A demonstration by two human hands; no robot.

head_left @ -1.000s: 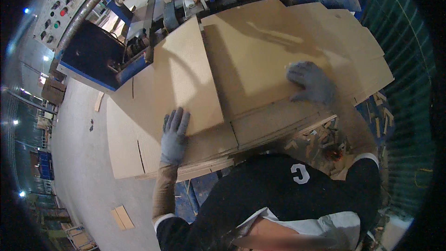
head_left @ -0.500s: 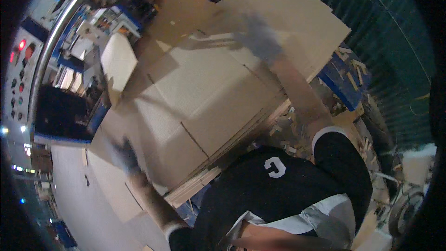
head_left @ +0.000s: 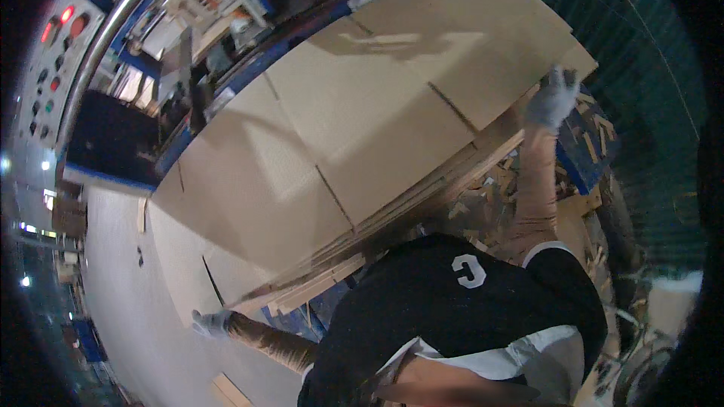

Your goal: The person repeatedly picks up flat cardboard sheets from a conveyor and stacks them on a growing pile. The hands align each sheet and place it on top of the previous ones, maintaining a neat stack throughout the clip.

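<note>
While a dark shirt fills the lower middle of the frame, the left hand, gloved, sits at the lower-left corner of a broad cardboard sheet, its fingers loosely bent; whether they pinch the edge I cannot tell. Loose scraps lie right of centre. Farther off, the gloved right hand meets the sheet's right-hand edge with fingers partly spread, any grip again unclear. The sheet spans the middle of the frame, atop other layers. I judge the step to be positioning it by both ends; the next move would call for even, matched control there, clear of the blue machine at upper left.
</note>
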